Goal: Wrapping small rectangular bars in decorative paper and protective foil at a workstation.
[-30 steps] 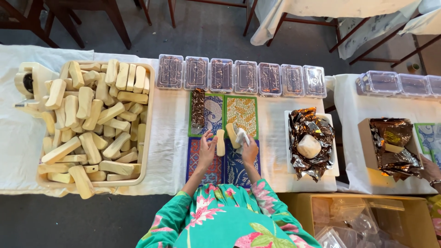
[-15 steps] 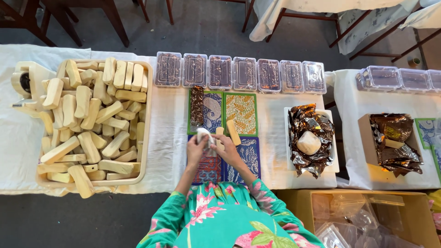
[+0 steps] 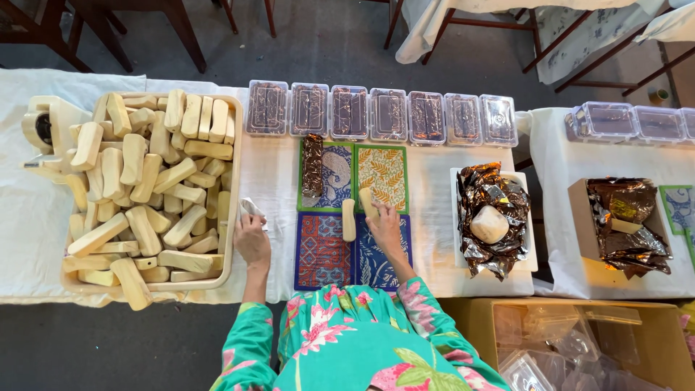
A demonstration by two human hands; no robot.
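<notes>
On the white-clothed worktop, the left hand grips a small white cloth against the right rim of the tray heaped with pale bars. The right hand closes on one bar at the patterned mats; another bar lies just at its 9 o'clock. Lidded boxes line the far edge at 12 o'clock, and bare cloth shows at 3 o'clock before the foil sheets.
</notes>
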